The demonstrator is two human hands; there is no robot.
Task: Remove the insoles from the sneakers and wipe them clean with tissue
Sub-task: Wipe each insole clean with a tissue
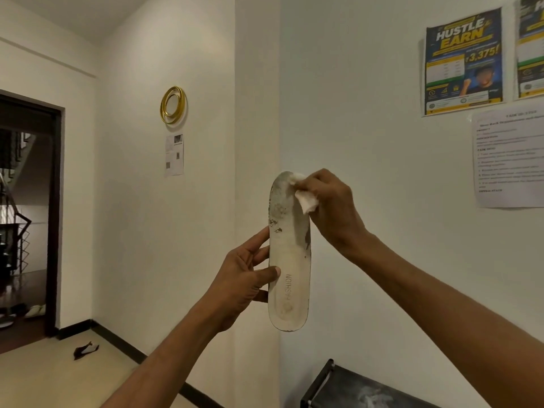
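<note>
Right hand [329, 207] hides part of the tissue [306, 200].

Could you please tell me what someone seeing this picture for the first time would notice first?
The eye goes first to the centre, where the left hand holds a stained pale insole upright by its lower half. At its top end the right hand presses a crumpled white tissue against the grey, dirty part. Next comes the blue and yellow poster high on the wall at the right, and the gold ring on the wall at the left.
</note>
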